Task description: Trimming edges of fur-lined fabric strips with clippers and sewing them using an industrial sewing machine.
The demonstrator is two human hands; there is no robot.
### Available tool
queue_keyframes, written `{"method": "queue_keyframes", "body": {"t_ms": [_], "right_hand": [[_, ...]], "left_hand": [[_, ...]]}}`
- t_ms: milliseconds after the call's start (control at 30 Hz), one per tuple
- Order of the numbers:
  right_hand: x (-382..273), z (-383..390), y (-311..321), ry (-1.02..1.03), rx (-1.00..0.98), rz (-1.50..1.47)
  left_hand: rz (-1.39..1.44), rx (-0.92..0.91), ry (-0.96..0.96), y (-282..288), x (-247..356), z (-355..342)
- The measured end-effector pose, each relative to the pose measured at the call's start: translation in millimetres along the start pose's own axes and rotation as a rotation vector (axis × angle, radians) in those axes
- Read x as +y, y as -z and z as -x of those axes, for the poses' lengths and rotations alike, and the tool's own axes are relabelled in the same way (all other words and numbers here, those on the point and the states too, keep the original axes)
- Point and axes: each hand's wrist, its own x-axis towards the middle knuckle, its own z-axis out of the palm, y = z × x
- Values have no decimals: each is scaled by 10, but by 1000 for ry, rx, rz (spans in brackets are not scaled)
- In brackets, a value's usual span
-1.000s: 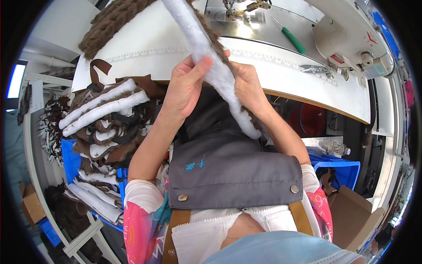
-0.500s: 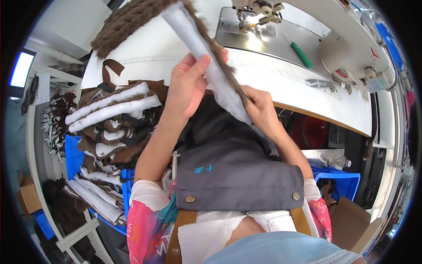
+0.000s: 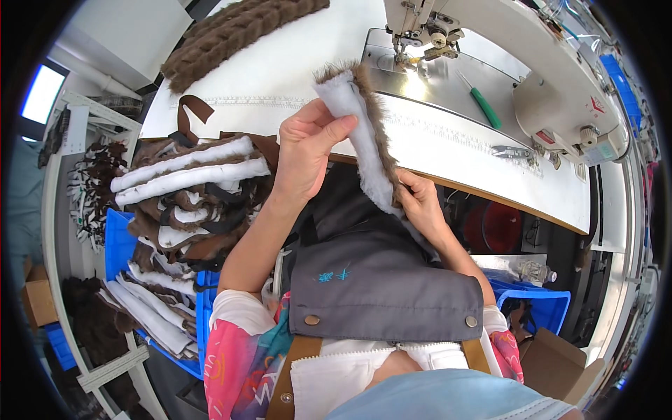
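As the apron (image 3: 381, 297) lies nearest: it spreads over the lap beneath the work — probably to keep stray fur off the clothes.
Right hand (image 3: 418, 203): closed on the furry edge of the strip (image 3: 372, 164), fingers curled, seemingly anchoring its lower part.
Left hand (image 3: 308, 143): gripping near the upper end, thumb on the white face, fingers behind — a hold that seems meant to keep that face toward the eyes.
Strip: slanting between both hands, upper end in front of the table (image 3: 280, 70); brown fur lines its right side. Where it ends below the right hand, I cannot tell.
Pile (image 3: 192, 175): white and furry pieces heaped beside the left forearm, apparently for easy reach.
Snips (image 3: 511, 152): on the table at the right, likely laid aside so both hands can hold the strip.
Screwdriver (image 3: 484, 106): on the metal plate, just beside the machine (image 3: 556, 101).
Furs (image 3: 245, 38): brown, at the far left of the table, perhaps set back so they don't crowd the hands.
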Motion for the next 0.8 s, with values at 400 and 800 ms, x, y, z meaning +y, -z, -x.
{"method": "queue_keyframes", "body": {"t_ms": [400,800], "right_hand": [[-372,-172,-1,29,-8,12],[-429,-255,64,85,-40,238]], "left_hand": [[-132,-122,426,116,-45,35],[-240,-81,545,149,-97,31]]}}
